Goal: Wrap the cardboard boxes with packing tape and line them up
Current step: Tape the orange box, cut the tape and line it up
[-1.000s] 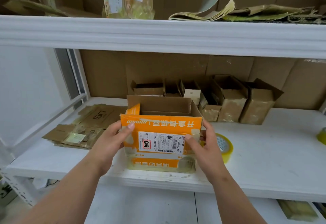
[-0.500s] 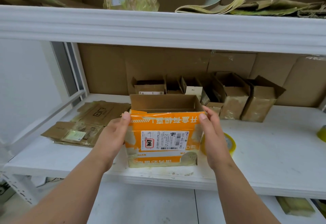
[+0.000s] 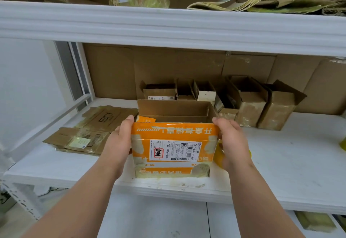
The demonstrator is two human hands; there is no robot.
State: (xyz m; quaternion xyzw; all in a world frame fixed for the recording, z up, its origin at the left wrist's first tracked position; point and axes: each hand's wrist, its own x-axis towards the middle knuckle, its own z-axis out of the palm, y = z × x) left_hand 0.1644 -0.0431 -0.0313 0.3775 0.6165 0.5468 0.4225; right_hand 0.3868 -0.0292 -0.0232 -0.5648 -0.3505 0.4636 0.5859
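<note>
**Orange box held at both ends on the shelf**

The left hand point(image 3: 118, 142) and right hand point(image 3: 233, 144) clasp the short ends of the orange box point(image 3: 174, 149), fingers curled over its top corners. It stands upright at the near edge of the white shelf point(image 3: 290, 163), top flaps open. It looks light and thin-walled, likely to buckle if squeezed, and old tape makes it slick; the stiffer corners are the best hold. A row of brown boxes point(image 3: 250, 104) stands farther back.
</note>
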